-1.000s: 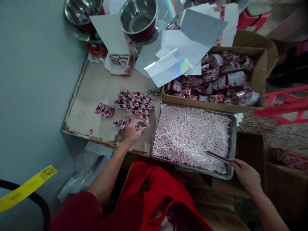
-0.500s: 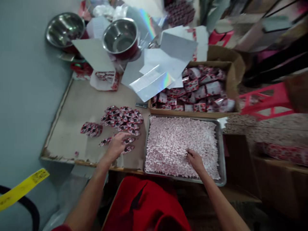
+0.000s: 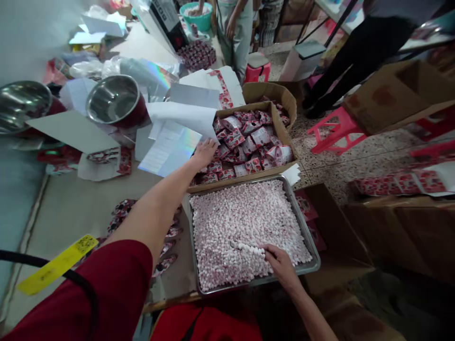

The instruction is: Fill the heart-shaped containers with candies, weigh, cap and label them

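My left hand (image 3: 204,154) stretches far forward into a cardboard box (image 3: 280,124) filled with red-and-white packets (image 3: 249,137). Its fingers lie spread on the packets at the box's left end. My right hand (image 3: 280,263) rests at the near edge of a metal tray (image 3: 306,237) heaped with small pink and white candies (image 3: 241,213). It is closed on a narrow metal scoop (image 3: 245,246) loaded with candies and lying over the heap. Several filled red packets (image 3: 167,237) lie on the table beside the tray, partly hidden by my left arm.
Two steel bowls (image 3: 113,97) (image 3: 21,99) and loose holographic sheets (image 3: 170,147) crowd the table's far side. Pink stools (image 3: 337,128) and cardboard boxes (image 3: 391,90) stand at the right. Other people (image 3: 234,23) stand at the back. A yellow tag (image 3: 59,263) hangs near my sleeve.
My left hand left the packets on the table and reached forward into the cardboard box. My right hand drew back to the tray's near edge with the scoop. The view tilted up.
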The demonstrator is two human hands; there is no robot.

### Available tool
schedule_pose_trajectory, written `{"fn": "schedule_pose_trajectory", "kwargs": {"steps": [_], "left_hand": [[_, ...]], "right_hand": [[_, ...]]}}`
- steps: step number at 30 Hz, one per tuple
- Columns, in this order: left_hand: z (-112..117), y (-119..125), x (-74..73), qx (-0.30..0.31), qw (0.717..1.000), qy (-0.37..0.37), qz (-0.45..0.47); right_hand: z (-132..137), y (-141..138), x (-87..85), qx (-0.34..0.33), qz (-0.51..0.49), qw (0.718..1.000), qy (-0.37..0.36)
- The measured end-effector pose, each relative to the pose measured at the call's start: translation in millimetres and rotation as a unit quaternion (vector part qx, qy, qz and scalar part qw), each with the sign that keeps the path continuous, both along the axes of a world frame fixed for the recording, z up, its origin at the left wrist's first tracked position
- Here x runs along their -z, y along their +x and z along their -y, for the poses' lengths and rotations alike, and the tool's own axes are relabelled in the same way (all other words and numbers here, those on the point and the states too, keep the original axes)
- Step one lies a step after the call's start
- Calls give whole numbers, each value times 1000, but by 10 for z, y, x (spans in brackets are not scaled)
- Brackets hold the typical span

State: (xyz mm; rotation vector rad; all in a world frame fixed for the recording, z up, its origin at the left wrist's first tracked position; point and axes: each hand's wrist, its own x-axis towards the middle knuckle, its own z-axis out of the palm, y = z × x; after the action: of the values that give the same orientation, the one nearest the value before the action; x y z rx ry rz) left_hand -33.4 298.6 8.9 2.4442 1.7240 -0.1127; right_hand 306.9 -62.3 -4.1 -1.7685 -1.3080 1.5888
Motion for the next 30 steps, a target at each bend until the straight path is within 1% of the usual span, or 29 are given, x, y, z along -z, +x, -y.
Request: {"fn": "schedule_pose_trajectory", "kwargs": {"steps": [3,6,9,10,11,12,14,16,17,20,22,24,26,27,29,30], "left_hand": [[-75,-228,79,22,999,-17,19],[-95,-350,126,43,995,-17,83],[9,-383,136,99,985,-14,139],[64,-387,135,113,983,-19,144],[119,-392,132,113,983,-24,142],[168,-400,130,101,986,-23,134],[222,-425,123,48,993,-2,111],[201,-454,100,-2,995,29,95],[166,-465,77,-12,995,38,92],[33,-477,-62,-18,994,49,93],[-11,-461,-225,-17,989,81,119],[34,-413,-435,6,977,138,162],[194,-321,-660,56,963,172,199],[317,-257,-760,83,960,170,206],[633,-99,-900,126,961,134,208],[814,-13,-930,140,961,110,211]], "right_hand": [[35,31,-39,13,9,1000,-13],[6,60,-79,6,14,1000,-15],[-36,82,-103,-1,22,1000,-9],[-47,86,-103,0,24,1000,-7],[-55,89,-98,-1,26,1000,-5],[-60,90,-90,-3,26,1000,-5],[-63,95,-72,-6,24,1000,-6],[-55,107,-56,-9,13,1000,-6],[-46,116,-51,-8,8,1000,-5],[-2,131,-43,-3,-1,1000,0],[29,116,-45,-7,-10,1000,-4],[44,82,-63,-14,-15,1000,-11],[28,46,-109,-11,-11,1000,-21],[6,33,-147,-6,-8,1000,-24],[-67,29,-264,-1,-8,1000,-28],[-118,38,-345,-3,-9,1000,-25]]}}
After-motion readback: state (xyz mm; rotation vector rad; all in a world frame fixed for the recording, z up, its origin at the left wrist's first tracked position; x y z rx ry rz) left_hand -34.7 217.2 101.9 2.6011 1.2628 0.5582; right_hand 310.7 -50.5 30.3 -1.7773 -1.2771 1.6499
